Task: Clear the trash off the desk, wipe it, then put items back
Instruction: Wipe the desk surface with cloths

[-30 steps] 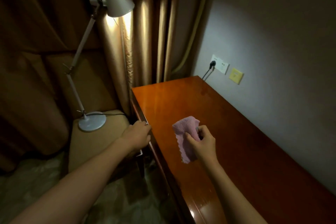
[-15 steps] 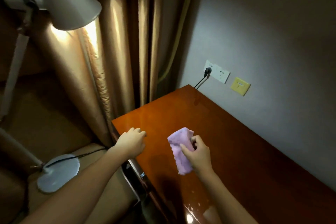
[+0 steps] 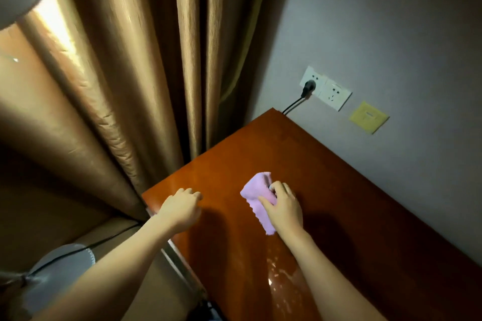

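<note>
Gripping the pink microfiber cloth bunched in the right hand over the wooden desk; it's soft, light, floppy, so hold it wadded. Left hand rests loosely curled, empty, near the desk's corner.
</note>
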### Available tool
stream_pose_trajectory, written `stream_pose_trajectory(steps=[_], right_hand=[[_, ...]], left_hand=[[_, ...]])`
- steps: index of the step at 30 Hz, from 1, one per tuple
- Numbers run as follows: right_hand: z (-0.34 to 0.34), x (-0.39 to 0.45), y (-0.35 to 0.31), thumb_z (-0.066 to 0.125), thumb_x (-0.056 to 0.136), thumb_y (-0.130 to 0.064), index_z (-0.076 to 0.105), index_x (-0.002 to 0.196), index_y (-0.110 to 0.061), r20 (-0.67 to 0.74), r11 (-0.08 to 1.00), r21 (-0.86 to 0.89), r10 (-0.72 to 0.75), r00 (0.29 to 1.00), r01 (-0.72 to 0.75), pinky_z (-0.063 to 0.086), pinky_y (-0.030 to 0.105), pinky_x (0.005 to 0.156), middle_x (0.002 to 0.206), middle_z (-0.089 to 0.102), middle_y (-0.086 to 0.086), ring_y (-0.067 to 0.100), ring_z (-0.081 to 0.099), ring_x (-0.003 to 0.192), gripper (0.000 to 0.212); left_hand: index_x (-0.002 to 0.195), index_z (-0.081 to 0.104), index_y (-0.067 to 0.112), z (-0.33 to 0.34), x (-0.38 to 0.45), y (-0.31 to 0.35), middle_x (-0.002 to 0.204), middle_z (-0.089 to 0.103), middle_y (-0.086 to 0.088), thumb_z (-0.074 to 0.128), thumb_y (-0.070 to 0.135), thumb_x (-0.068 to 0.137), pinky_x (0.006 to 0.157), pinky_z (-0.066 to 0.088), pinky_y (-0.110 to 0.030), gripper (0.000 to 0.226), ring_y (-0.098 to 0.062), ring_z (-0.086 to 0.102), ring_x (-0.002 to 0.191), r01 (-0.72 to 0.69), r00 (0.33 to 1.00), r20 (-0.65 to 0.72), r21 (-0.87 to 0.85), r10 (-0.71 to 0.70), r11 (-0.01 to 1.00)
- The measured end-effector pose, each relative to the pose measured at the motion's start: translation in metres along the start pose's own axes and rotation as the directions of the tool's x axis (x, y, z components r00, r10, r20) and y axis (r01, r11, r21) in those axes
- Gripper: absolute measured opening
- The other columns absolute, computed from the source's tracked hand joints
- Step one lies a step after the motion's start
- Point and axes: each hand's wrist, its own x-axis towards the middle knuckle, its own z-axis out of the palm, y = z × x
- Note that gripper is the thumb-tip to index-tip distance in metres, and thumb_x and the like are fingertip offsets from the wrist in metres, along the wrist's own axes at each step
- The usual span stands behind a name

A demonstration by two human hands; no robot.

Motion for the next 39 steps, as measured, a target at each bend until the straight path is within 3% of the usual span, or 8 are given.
stream_pose_trajectory(steps=[6,10,14,19,24,29,32,39], right_hand=[[0.032,0.099,0.016,0.087,0.049,-0.004,0.066,0.08,-0.008,0.046,0.963,-0.213,-0.158,0.986,0.164,0.05,0.04,0.053,0.075,0.063,0.009,0.033,0.062,0.068,0.037],[0.064,0.136,0.039,0.073,0.074,-0.009,0.066,0.113,-0.002,0.245,0.961,-0.244,-0.066,0.967,0.128,0.046,0.043,0.09,0.112,0.064,0.015,0.036,0.058,0.106,0.04],[0.084,0.151,0.05,0.06,0.073,-0.021,0.074,0.095,-0.01,0.283,0.886,-0.299,-0.272,0.92,0.354,0.057,0.035,0.076,0.099,0.071,0.005,0.023,0.067,0.093,0.029],[0.099,0.172,0.059,0.045,0.079,-0.024,0.063,0.122,-0.007,0.43,0.783,-0.345,-0.358,0.829,0.518,0.034,0.041,0.109,0.131,0.059,0.006,0.023,0.052,0.126,0.05],[0.1,0.203,0.075,0.032,0.085,-0.031,0.052,0.132,-0.001,0.371,0.81,-0.466,-0.186,0.91,0.356,0.029,0.047,0.111,0.139,0.05,0.015,0.03,0.043,0.132,0.06],[0.105,0.269,0.084,0.053,0.084,-0.038,0.038,0.137,0.009,0.309,0.776,-0.545,-0.165,0.937,0.317,0.02,0.047,0.112,0.145,0.035,0.027,0.036,0.032,0.138,0.073],[0.121,0.285,0.073,0.027,0.089,-0.044,0.023,0.144,0.004,0.182,0.861,-0.471,-0.119,0.976,0.193,0.014,0.046,0.116,0.152,0.018,0.021,0.033,0.021,0.143,0.073],[0.1,0.313,0.1,0.0,0.084,-0.064,-0.005,0.148,-0.008,0.292,0.819,-0.513,-0.113,0.95,0.256,-0.012,0.044,0.114,0.158,-0.003,0.015,0.025,-0.012,0.144,0.085]], left_hand=[[0.137,0.043,0.015,-0.014,0.086,0.003,0.129,0.049,-0.006,0.04,0.028,0.097,0.097,0.04,-0.034,0.042,-0.023,0.045,0.119,0.03,0.999,-0.014,0.008,-0.03,1.0],[0.145,0.029,0.019,0.001,0.137,0.024,0.143,0.036,-0.004,0.039,0.032,0.098,0.104,0.032,-0.036,0.05,-0.025,0.032,0.131,0.031,0.999,0.018,0.002,-0.031,1.0],[0.15,0.016,0.022,0.02,0.169,0.034,0.157,0.013,-0.002,0.036,0.038,0.098,0.112,0.019,-0.037,0.058,-0.024,0.014,0.142,0.004,1.0,-0.015,0.028,-0.003,1.0],[0.149,-0.008,0.025,0.034,0.208,0.03,0.156,-0.015,0.003,-0.001,0.058,0.086,0.115,-0.01,-0.039,0.072,-0.017,-0.012,0.146,-0.041,0.999,-0.011,0.053,0.041,0.998],[0.147,0.026,0.017,0.04,0.242,0.031,0.154,0.025,-0.006,0.017,0.05,0.091,0.113,-0.005,-0.043,0.066,-0.022,0.014,0.144,-0.059,0.987,-0.148,0.038,0.064,0.998],[0.144,-0.013,0.029,0.038,0.278,0.043,0.152,-0.018,0.008,-0.008,0.054,0.085,0.111,-0.02,-0.04,0.065,-0.011,-0.022,0.141,0.046,0.972,-0.225,-0.071,-0.061,0.996],[0.143,-0.014,0.031,0.036,0.283,0.042,0.15,-0.019,0.01,-0.007,0.053,0.084,0.112,-0.015,-0.04,0.063,-0.009,-0.023,0.139,0.045,0.973,-0.22,-0.097,-0.065,0.994],[0.142,-0.015,0.036,0.034,0.287,0.042,0.149,-0.017,0.012,-0.008,0.055,0.083,0.115,-0.007,-0.039,0.062,-0.006,-0.021,0.138,0.069,0.968,-0.227,-0.17,-0.107,0.983]])
